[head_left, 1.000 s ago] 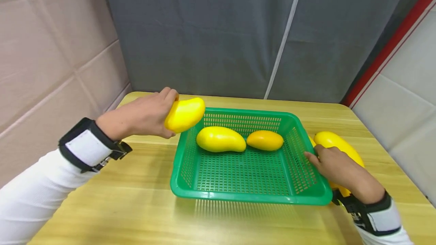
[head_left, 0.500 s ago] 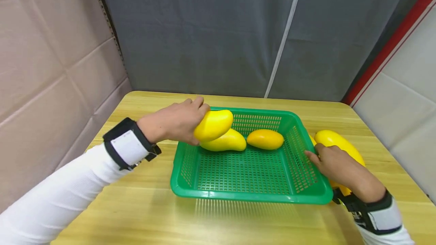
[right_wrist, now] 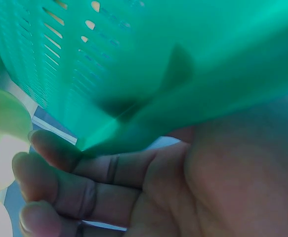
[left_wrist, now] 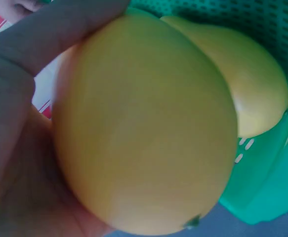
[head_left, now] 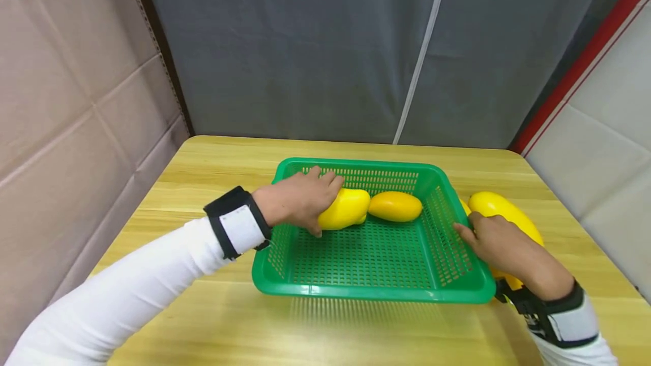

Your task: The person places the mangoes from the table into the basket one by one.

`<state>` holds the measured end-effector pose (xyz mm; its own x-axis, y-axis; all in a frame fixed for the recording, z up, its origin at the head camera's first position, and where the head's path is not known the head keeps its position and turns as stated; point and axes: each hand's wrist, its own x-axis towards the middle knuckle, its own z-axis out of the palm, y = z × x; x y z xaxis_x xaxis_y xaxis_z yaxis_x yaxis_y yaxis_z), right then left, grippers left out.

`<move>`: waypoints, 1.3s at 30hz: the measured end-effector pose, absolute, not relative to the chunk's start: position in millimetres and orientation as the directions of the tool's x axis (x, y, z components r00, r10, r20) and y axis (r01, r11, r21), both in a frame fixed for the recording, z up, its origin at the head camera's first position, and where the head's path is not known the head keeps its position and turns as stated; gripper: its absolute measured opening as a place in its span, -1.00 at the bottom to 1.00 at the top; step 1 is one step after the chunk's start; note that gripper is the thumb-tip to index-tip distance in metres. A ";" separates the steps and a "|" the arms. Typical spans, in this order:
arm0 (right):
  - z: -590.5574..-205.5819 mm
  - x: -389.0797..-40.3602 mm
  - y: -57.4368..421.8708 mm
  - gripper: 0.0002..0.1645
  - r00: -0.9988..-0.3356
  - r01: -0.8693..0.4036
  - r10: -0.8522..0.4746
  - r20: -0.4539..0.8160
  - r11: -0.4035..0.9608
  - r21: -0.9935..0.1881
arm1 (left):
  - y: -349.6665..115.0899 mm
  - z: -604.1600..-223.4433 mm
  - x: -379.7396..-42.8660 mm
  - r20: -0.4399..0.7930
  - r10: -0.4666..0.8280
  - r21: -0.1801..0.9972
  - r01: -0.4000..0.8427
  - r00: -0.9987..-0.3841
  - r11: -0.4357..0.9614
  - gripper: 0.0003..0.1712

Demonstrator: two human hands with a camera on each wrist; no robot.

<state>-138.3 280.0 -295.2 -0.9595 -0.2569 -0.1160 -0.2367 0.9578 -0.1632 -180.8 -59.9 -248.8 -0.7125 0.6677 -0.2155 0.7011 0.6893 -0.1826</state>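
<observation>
My left hand (head_left: 305,199) holds a yellow mango (head_left: 346,209) inside the green basket (head_left: 373,293), at its back left. Thumb and fingers wrap that mango in the left wrist view, where its green stem spot faces the camera. Just past it lies a second yellow mango (left_wrist: 252,79), nearly all hidden in the head view. An orange-yellow mango (head_left: 395,207) rests to the right of them. With the thumb inside and the fingers outside, my right hand (head_left: 500,244) grips the basket's right rim; the right wrist view shows its fingers (right_wrist: 109,192) under the rim.
Beyond the basket's right side, several more yellow mangoes (head_left: 503,213) lie on the wooden table (head_left: 203,321), partly behind the right hand. A grey curtain (head_left: 295,55) closes off the back. Padded pale panels (head_left: 66,129) stand on the left.
My left hand has carried its mango rightward from beside the basket, over the left rim and down onto the mango lying there. The right hand has stayed at the rim.
</observation>
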 end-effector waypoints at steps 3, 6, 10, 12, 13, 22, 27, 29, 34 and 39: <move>-294.0 -138.1 279.7 -0.47 -0.959 -0.236 -0.256 -0.119 0.958 -0.163 | -58.3 -254.3 -180.6 -0.228 0.669 -0.157 0.705 -0.707 0.691 0.12; -293.5 -137.7 279.3 -0.48 -0.959 -0.231 -0.253 -0.127 0.959 -0.165 | -57.1 -257.7 -180.7 -0.242 0.663 -0.135 0.701 -0.709 0.700 0.10; -293.6 -137.2 279.2 -0.47 -0.960 -0.223 -0.247 -0.136 0.960 -0.169 | -55.1 -261.2 -180.6 -0.277 0.652 -0.143 0.701 -0.706 0.699 0.05; -293.7 -137.2 280.0 -0.46 -0.959 -0.219 -0.244 -0.142 0.961 -0.170 | -53.7 -263.5 -179.9 -0.302 0.646 -0.154 0.705 -0.701 0.693 0.03; -293.7 -137.1 280.1 -0.46 -0.959 -0.217 -0.242 -0.145 0.961 -0.170 | -53.0 -264.8 -179.5 -0.314 0.644 -0.157 0.707 -0.698 0.690 0.01; -294.0 -136.2 280.1 -0.48 -0.959 -0.224 -0.248 -0.140 0.960 -0.166 | -44.1 -271.5 -177.6 -0.390 0.610 -0.142 0.699 -0.690 0.701 -0.09; -293.7 -135.5 278.9 -0.51 -0.959 -0.226 -0.250 -0.134 0.959 -0.171 | -37.2 -275.0 -178.4 -0.376 0.610 -0.164 0.698 -0.698 0.698 0.00; -293.8 -135.5 278.4 -0.51 -0.959 -0.225 -0.250 -0.133 0.959 -0.174 | -34.2 -277.7 -178.3 -0.374 0.609 -0.185 0.700 -0.699 0.690 0.04; -293.8 -135.8 277.9 -0.51 -0.959 -0.229 -0.253 -0.128 0.957 -0.176 | -27.1 -283.6 -174.7 -0.393 0.599 -0.249 0.708 -0.698 0.661 0.05; -293.5 -135.7 279.5 -0.48 -0.959 -0.227 -0.250 -0.136 0.960 -0.167 | -24.4 -288.3 -169.5 -0.380 0.607 -0.294 0.714 -0.697 0.635 0.03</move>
<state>-135.7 279.5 -293.5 -0.9585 -0.2503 -0.1363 -0.2268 0.9595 -0.1670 -169.5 -24.4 -288.3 -0.6975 0.6074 -0.3803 0.7138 0.6354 -0.2944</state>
